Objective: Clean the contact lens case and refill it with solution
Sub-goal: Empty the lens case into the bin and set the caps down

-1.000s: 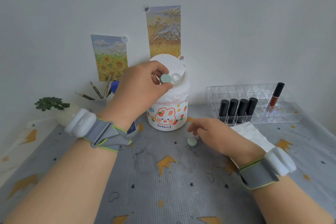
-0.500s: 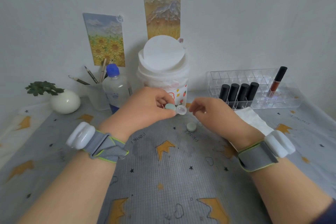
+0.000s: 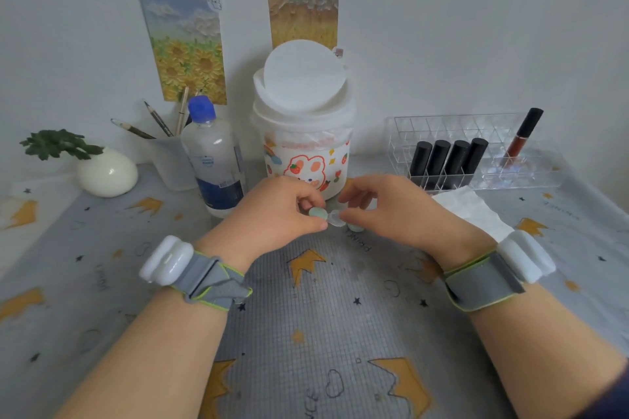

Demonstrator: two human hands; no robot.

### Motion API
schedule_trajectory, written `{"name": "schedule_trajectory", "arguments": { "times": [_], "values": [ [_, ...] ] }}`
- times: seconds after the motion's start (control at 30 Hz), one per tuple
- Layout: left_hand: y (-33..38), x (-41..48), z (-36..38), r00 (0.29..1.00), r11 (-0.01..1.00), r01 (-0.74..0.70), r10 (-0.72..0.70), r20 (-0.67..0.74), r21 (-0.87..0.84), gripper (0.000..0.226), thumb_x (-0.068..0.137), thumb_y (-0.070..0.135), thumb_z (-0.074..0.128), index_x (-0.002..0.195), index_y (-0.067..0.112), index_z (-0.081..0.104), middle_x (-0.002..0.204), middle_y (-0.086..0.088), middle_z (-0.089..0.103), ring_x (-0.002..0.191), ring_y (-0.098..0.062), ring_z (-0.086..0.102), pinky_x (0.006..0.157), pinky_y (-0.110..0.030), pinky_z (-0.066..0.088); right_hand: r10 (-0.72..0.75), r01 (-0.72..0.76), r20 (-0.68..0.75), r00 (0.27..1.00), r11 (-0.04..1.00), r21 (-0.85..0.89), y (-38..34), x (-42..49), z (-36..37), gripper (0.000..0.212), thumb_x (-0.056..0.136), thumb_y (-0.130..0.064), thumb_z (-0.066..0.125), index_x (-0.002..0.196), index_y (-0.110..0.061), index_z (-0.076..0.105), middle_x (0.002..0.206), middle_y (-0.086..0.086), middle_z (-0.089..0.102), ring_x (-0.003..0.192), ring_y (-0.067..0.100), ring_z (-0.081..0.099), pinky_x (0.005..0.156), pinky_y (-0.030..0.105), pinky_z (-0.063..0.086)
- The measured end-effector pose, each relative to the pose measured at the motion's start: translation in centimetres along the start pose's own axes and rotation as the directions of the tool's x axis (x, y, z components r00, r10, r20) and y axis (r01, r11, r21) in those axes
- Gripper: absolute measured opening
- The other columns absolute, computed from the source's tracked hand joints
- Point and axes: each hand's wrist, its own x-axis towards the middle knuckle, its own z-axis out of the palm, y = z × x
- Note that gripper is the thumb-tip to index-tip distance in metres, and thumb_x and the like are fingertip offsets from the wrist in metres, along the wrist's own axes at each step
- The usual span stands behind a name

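Observation:
My left hand (image 3: 275, 211) and my right hand (image 3: 391, 211) meet over the middle of the cloth. Between them is the small contact lens case (image 3: 332, 217): one well has a mint-green cap (image 3: 316, 212) still on, the other is clear and uncapped. My left thumb and fingers pinch the capped end, and my right fingertips pinch the clear end. A loose mint-green cap (image 3: 355, 227) lies on the cloth, half hidden under my right hand. The solution bottle (image 3: 214, 160), white with a blue cap, stands upright to the left.
A white rabbit-print bin (image 3: 303, 133) with a swing lid stands just behind my hands. A folded white tissue (image 3: 473, 211) lies to the right, before a clear organizer (image 3: 476, 150) of lipsticks. A pencil cup (image 3: 170, 160) and a white plant vase (image 3: 107, 173) stand at the left.
My left hand brought the case down from the bin's lid to the cloth. My right hand left the loose cap and came up to pinch the case's open end.

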Motion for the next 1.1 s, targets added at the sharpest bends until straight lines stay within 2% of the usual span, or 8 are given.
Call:
{"name": "schedule_trajectory", "arguments": {
  "times": [0.2, 0.33, 0.77, 0.97, 1.1],
  "values": [
    [-0.28, 0.09, 0.38, 1.0, 0.998, -0.002, 0.001, 0.011, 0.063, 0.023, 0.075, 0.034, 0.077, 0.097, 0.032, 0.073, 0.084, 0.017, 0.063, 0.071, 0.001, 0.055, 0.07, -0.024, 0.051, 0.004, -0.003, 0.038, 0.999, 1.0, -0.018, -0.22, -0.07, 0.09, 0.027, 0.078, -0.04, 0.075, 0.101, -0.027, 0.07, 0.09, -0.014, 0.067, 0.088, 0.001, 0.06, 0.079, 0.018, 0.048],
    [-0.64, 0.04, 0.53, 0.999, 0.998, 0.011, -0.014, 0.034, 0.068, 0.024, 0.075, 0.035, 0.077, 0.099, 0.032, 0.073, 0.085, 0.017, 0.066, 0.072, 0.002, 0.057, 0.072, -0.024, 0.053, -0.007, 0.009, 0.074, 0.997, 0.999, -0.035, -0.16, 0.11, 0.33, 0.026, 0.074, -0.038, 0.078, 0.096, -0.027, 0.071, 0.09, -0.012, 0.067, 0.089, 0.006, 0.061, 0.081, 0.026, 0.051],
    [-0.84, 0.22, 0.78, 0.999, 0.998, 0.01, -0.012, 0.032, 0.067, 0.03, 0.074, 0.039, 0.078, 0.102, 0.03, 0.073, 0.081, 0.017, 0.061, 0.071, 0.002, 0.056, 0.064, -0.017, 0.045, -0.026, 0.03, 0.076, 0.997, 0.998, -0.051, -0.37, 0.19, 0.63, 0.018, 0.076, -0.035, 0.078, 0.089, -0.025, 0.073, 0.089, -0.011, 0.064, 0.087, 0.007, 0.061, 0.08, 0.028, 0.052],
    [-0.67, 0.23, 0.64, 0.998, 0.995, -0.044, 0.041, 0.043, 0.089, 0.028, 0.077, 0.034, 0.076, 0.104, 0.026, 0.074, 0.082, 0.015, 0.06, 0.076, -0.003, 0.058, 0.074, -0.027, 0.054, -0.022, 0.028, 0.072, 0.997, 0.996, -0.085, -0.45, 0.38, 0.71, 0.017, 0.074, -0.037, 0.078, 0.087, -0.028, 0.074, 0.088, -0.012, 0.064, 0.086, 0.007, 0.06, 0.08, 0.033, 0.052],
    [-0.7, 0.32, 0.62, 0.996, 0.992, -0.063, 0.056, 0.066, 0.108, 0.03, 0.08, 0.034, 0.074, 0.108, 0.025, 0.072, 0.081, 0.015, 0.058, 0.074, -0.003, 0.055, 0.071, -0.024, 0.05, -0.036, 0.046, 0.089, 0.995, 0.992, -0.119, -0.46, 0.56, 0.69, 0.02, 0.075, -0.038, 0.077, 0.092, -0.027, 0.074, 0.093, -0.011, 0.065, 0.088, 0.008, 0.061, 0.082, 0.035, 0.052]
  ]
}}
